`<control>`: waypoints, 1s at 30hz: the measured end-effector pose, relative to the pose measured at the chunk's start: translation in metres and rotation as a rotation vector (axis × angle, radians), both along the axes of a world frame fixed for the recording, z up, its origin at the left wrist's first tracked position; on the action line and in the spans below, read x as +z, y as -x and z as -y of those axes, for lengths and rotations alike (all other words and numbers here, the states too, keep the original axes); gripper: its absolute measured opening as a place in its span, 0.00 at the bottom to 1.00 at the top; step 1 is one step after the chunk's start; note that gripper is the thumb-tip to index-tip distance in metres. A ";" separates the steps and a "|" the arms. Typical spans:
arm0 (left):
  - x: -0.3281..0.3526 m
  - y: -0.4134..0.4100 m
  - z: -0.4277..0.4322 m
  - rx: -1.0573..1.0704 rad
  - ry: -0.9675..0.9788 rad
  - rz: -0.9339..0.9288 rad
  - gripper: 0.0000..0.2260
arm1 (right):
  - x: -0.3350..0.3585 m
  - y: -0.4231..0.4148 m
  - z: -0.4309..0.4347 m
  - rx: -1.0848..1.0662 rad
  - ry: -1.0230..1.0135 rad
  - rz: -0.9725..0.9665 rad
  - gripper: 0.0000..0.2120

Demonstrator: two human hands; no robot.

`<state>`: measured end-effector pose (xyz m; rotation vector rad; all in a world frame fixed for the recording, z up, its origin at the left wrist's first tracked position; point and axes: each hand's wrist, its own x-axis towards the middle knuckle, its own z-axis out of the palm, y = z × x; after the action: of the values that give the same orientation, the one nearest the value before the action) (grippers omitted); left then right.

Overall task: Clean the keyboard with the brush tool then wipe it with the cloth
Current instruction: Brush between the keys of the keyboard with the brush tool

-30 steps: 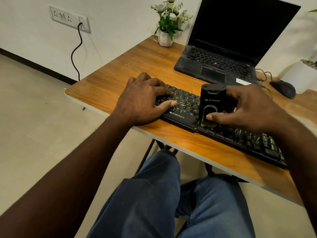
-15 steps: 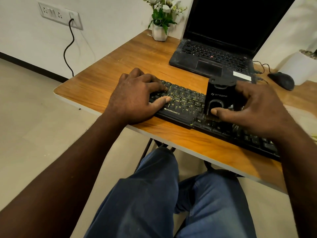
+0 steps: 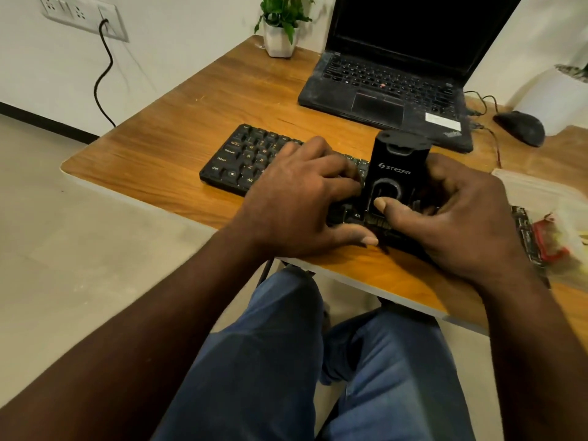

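Observation:
A black keyboard (image 3: 245, 157) lies near the front edge of the wooden desk (image 3: 178, 135). My right hand (image 3: 458, 214) grips a black block-shaped brush tool (image 3: 394, 173), upright, its bristles pressed on the keys near the space bar row. My left hand (image 3: 299, 198) rests flat on the middle of the keyboard, just left of the brush, fingers spread over the keys and thumb at the front edge. The keyboard's right part is mostly hidden under my hands. No cloth is clearly visible.
An open black laptop (image 3: 391, 87) stands behind the keyboard. A black mouse (image 3: 521, 127) lies to its right, a potted plant (image 3: 280, 30) at the back. A clear plastic bag (image 3: 547, 214) with red items sits at the right. A cable (image 3: 103, 81) hangs from the wall socket.
My left hand slid right along the keyboard, uncovering its left end, and now sits next to the brush. The brush moved toward the front row of keys. The camera view shifted.

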<state>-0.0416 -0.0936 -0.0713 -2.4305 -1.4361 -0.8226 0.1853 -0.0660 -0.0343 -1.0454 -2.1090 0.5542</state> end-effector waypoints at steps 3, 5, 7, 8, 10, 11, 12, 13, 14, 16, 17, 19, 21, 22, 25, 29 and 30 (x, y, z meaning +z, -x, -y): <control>-0.001 0.003 0.000 -0.036 -0.004 0.012 0.27 | 0.001 -0.002 0.001 0.031 0.014 -0.018 0.22; 0.000 0.004 0.000 -0.039 -0.005 0.013 0.26 | 0.004 -0.003 0.004 0.059 0.003 0.017 0.22; 0.000 0.004 0.000 -0.042 -0.001 0.011 0.26 | 0.005 0.000 0.005 0.050 -0.019 0.033 0.23; 0.000 0.004 0.000 -0.047 0.005 0.007 0.26 | 0.004 0.000 0.006 0.034 -0.025 0.026 0.23; 0.000 0.005 0.000 -0.056 0.005 0.001 0.26 | 0.003 0.002 0.009 0.026 -0.014 0.008 0.23; 0.000 0.005 0.001 -0.055 0.000 0.003 0.26 | 0.003 0.002 0.011 0.035 -0.006 0.009 0.22; 0.000 0.005 0.001 -0.051 -0.001 0.011 0.26 | 0.002 0.002 0.013 0.041 -0.004 0.015 0.21; 0.001 0.005 0.002 -0.048 0.006 0.026 0.25 | 0.002 0.002 0.016 0.030 -0.009 0.017 0.20; 0.002 0.005 0.002 -0.050 0.018 0.049 0.24 | 0.002 0.002 0.017 -0.003 -0.024 0.013 0.19; 0.002 0.006 0.003 -0.063 0.033 0.099 0.20 | -0.001 0.005 0.021 -0.083 -0.055 -0.005 0.18; 0.002 0.007 0.003 -0.063 0.031 0.117 0.18 | -0.004 0.007 0.025 -0.101 -0.052 -0.019 0.18; 0.000 0.007 0.003 -0.045 0.020 0.138 0.14 | -0.010 0.012 0.034 -0.098 -0.051 -0.039 0.19; 0.000 0.005 0.003 -0.024 0.019 0.127 0.12 | -0.015 0.012 0.041 -0.121 -0.078 -0.029 0.22; 0.000 0.004 0.003 -0.015 0.029 0.110 0.12 | -0.016 0.009 0.043 -0.151 -0.089 -0.029 0.22; -0.001 0.005 0.002 -0.008 0.047 0.089 0.14 | -0.016 -0.005 0.051 -0.314 -0.086 -0.065 0.19; -0.001 0.005 0.001 -0.025 0.044 0.105 0.13 | -0.019 -0.023 0.062 -0.556 -0.103 -0.107 0.17; -0.001 0.004 0.001 -0.025 0.043 0.106 0.14 | -0.020 -0.024 0.064 -0.596 -0.097 -0.121 0.16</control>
<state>-0.0460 -0.0942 -0.0721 -2.4761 -1.4771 -0.9484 0.2095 -0.1298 -0.0542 -1.4592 -1.5893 0.2096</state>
